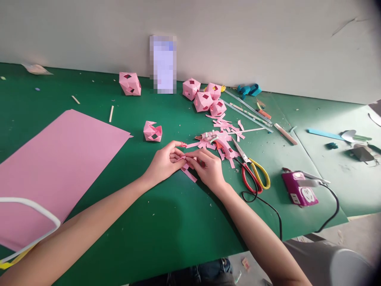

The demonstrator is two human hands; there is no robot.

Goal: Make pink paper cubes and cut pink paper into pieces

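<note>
My left hand (165, 161) and my right hand (208, 167) meet over the green table cover (166, 222), both pinched on pink paper strips (188, 171) woven together between the fingertips. Strip ends stick out below the fingers. Just beyond the hands lies a glue gun (218, 142) among a pile of pink paper scraps (228, 129). Red and yellow handled scissors (253, 171) lie right of my right hand. A half-made pink paper cube (152, 131) sits behind my left hand.
A large pink paper sheet (56, 167) covers the left. Finished pink cubes (204, 96) and another (130, 83) stand near the wall. A purple power strip (300, 191) with a black cord, glue sticks (248, 109), and blue scraps (249, 89) lie right.
</note>
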